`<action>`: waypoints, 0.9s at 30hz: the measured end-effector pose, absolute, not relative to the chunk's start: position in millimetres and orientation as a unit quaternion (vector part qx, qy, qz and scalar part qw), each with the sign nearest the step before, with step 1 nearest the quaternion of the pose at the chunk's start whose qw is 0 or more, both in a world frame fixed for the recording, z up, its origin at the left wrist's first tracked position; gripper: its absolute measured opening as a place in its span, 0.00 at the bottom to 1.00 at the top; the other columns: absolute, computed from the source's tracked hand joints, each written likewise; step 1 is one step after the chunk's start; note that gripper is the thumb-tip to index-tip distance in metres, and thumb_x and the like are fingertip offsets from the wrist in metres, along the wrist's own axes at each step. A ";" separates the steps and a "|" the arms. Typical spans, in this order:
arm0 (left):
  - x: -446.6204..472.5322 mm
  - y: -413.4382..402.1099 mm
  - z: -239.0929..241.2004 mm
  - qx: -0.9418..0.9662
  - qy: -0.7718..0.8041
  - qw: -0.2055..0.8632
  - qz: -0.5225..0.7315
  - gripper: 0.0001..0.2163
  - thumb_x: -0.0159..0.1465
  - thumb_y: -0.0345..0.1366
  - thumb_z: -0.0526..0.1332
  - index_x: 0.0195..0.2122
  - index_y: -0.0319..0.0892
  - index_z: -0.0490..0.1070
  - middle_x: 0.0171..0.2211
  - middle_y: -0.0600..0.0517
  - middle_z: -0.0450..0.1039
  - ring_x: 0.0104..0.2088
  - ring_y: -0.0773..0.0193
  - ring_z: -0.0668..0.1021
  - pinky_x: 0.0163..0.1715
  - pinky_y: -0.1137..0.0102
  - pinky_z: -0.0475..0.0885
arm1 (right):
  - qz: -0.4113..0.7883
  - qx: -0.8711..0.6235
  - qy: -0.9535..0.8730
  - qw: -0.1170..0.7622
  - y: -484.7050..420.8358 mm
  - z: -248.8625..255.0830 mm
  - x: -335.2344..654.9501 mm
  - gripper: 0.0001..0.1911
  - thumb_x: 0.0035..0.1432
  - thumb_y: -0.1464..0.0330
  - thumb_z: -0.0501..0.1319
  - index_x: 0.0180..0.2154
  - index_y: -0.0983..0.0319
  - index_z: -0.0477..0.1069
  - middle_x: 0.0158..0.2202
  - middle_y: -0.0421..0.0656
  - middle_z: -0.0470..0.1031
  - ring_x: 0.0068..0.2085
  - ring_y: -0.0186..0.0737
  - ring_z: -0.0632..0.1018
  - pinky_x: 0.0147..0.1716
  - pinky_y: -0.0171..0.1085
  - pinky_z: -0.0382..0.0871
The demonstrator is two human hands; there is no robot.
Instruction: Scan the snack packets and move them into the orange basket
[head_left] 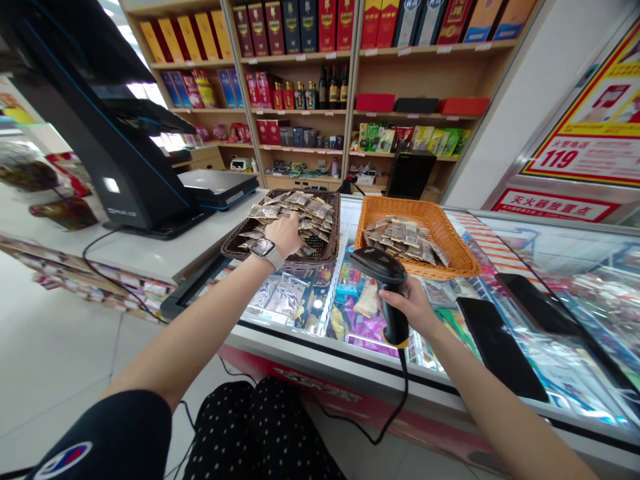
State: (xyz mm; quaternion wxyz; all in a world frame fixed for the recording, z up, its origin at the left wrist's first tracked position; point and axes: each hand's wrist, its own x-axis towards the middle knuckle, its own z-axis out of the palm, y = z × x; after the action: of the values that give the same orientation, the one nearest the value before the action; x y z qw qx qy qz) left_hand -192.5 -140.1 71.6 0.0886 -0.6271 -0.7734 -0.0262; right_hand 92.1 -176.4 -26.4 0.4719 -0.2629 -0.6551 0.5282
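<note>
My left hand (286, 233), with a watch on the wrist, reaches into a dark brown wicker basket (330, 248) full of small foil packets (313, 208). Its fingers rest down among the packets; I cannot tell whether they grip one. My right hand (413, 305) is shut on the handle of a black barcode scanner (380, 267), its head pointing up and left over the freezer lid. An orange wicker basket (453, 263) with several similar packets (405, 239) stands just behind the scanner.
Both baskets sit on a glass-topped chest freezer (550, 347). A black phone (500, 347) lies on the glass at right. A black till screen (100, 133) stands on the white counter at left. Shelves of boxed goods line the back wall. The scanner cable hangs down in front.
</note>
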 end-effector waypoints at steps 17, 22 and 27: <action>-165.2 -169.6 29.8 -0.622 -0.537 -0.142 -0.551 0.15 0.62 0.45 0.66 0.44 0.39 0.76 0.42 0.44 0.80 0.44 0.55 0.80 0.47 0.62 0.75 | 0.489 -0.286 -0.680 0.465 -193.2 -6.4 87.8 0.19 0.48 0.54 0.72 0.34 0.61 0.75 0.24 0.40 0.74 0.23 0.39 0.72 0.22 0.36 0.67; -155.3 -164.4 8.1 -0.580 -0.553 -0.147 -0.579 0.17 0.68 0.51 0.57 0.41 0.42 0.75 0.34 0.49 0.78 0.38 0.59 0.80 0.40 0.67 0.75 | 0.491 -0.313 -0.683 0.441 -199.7 1.9 85.8 0.15 0.48 0.59 0.71 0.33 0.62 0.74 0.23 0.39 0.71 0.23 0.37 0.70 0.21 0.35 0.64; -155.9 -164.5 -0.7 -0.559 -0.550 -0.122 -0.608 0.18 0.71 0.52 0.53 0.40 0.43 0.72 0.34 0.49 0.75 0.40 0.58 0.78 0.42 0.66 0.74 | 0.474 -0.322 -0.707 0.415 -204.8 4.1 83.6 0.14 0.50 0.59 0.69 0.30 0.62 0.72 0.23 0.38 0.67 0.24 0.35 0.65 0.22 0.34 0.57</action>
State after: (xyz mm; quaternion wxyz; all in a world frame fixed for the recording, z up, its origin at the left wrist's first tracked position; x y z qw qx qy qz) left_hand -155.9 -164.5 -0.7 -0.1223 -0.5591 -0.5504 -0.6079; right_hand 83.6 -204.8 4.1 0.4153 -0.3216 -0.7067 0.4740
